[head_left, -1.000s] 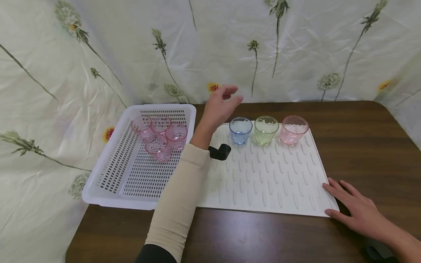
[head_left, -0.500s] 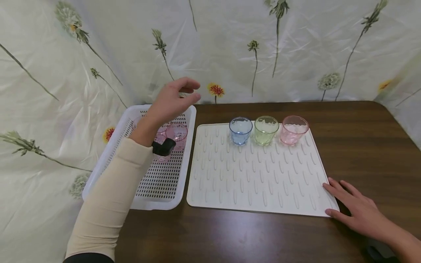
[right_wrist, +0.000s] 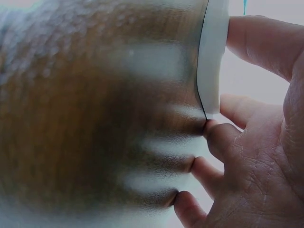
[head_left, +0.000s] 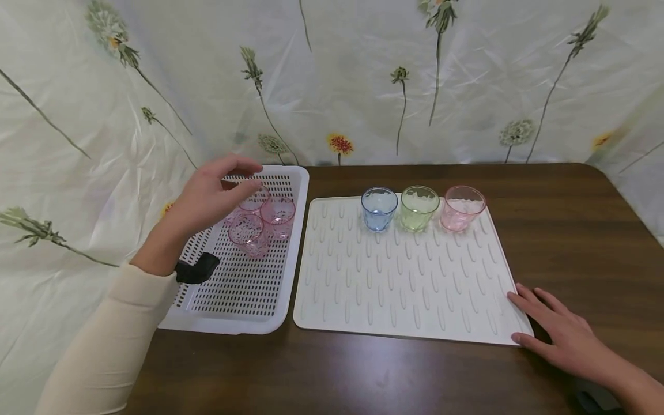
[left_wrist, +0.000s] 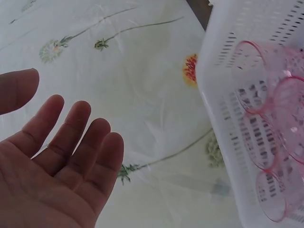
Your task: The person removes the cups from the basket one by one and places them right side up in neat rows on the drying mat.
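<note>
My left hand point(head_left: 215, 193) hovers over the left side of a white perforated basket point(head_left: 298, 248), fingers loosely bent and holding nothing. In the left wrist view its fingers are spread apart from the thumb, with the basket off to one side. Several pink glasses point(head_left: 246, 230) stand together in the basket, one partly hidden behind the hand. My right hand point(head_left: 565, 334) lies with spread fingers at the near right corner of a white ridged mat point(head_left: 404, 288); thumb and fingertips touch its edge. A blue glass point(head_left: 379, 210), a green glass point(head_left: 419, 208) and a pink glass point(head_left: 461, 210) line the mat's far edge.
Basket and mat sit side by side on a dark wooden table point(head_left: 560, 230), a narrow strip of wood between them. A flower-printed cloth point(head_left: 456, 86) hangs behind the table and along its left side.
My left hand has swept left from beside the blue glass, across to the basket, and come lower. The right hand stays at the mat's corner, and the glasses have not moved.
</note>
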The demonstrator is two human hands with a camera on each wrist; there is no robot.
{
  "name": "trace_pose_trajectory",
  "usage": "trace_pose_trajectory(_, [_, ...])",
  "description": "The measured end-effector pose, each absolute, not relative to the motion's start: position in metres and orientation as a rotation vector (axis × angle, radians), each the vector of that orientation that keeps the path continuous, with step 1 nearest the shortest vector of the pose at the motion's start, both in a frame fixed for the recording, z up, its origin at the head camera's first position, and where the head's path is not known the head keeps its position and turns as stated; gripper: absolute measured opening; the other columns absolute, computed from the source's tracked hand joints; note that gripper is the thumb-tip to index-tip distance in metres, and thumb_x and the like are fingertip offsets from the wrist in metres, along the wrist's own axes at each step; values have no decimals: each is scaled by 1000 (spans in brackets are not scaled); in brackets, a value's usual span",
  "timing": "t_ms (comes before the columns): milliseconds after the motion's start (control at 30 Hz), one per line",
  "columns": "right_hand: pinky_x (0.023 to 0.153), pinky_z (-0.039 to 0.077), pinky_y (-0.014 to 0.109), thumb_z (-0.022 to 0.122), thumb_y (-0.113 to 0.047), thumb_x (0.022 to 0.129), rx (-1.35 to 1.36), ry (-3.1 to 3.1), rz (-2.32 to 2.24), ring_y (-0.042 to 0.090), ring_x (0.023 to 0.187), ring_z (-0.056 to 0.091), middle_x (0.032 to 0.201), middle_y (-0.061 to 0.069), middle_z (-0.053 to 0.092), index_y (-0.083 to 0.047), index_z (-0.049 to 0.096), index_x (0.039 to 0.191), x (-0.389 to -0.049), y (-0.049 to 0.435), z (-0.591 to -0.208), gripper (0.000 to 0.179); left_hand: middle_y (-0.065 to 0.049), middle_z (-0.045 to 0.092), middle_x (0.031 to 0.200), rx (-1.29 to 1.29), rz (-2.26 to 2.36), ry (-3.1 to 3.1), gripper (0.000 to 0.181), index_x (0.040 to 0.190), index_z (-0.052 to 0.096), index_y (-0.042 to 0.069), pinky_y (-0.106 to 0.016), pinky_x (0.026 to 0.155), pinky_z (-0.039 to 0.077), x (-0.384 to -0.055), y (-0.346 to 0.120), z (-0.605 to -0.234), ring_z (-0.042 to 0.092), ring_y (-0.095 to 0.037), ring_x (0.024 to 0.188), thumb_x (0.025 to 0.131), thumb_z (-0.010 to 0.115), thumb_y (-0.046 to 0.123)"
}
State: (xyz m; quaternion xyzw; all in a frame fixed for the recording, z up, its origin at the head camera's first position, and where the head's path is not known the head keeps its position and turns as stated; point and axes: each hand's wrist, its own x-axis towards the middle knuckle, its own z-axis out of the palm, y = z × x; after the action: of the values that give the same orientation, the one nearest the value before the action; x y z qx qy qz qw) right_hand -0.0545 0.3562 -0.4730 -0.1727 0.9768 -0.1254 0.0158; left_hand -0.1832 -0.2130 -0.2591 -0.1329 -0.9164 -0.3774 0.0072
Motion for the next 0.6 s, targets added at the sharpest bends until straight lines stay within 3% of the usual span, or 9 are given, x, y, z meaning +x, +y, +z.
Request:
trace_pose_trajectory(167, [78,38,75,75,-35,85,-526,3036,-382,43,145,24,166,9,24,-20,32,156,-55,356,-474,84,-14,61,131,-372,-1159,-2878,37,132,59,9,-51,103,50,-169,-232,-265,61,-31,118,99,59,25])
trace_pose_trajectory(600, [81,36,75,73,-36,87,-468,3007,-384,45,142,24,162,18,28,-17,32,156,-54,354,-470,82,-14,62,131,-350,-1140,-2890,37,132,58,7,-52,104,48,-167,-253,-285,56,-29,123,101,56,27])
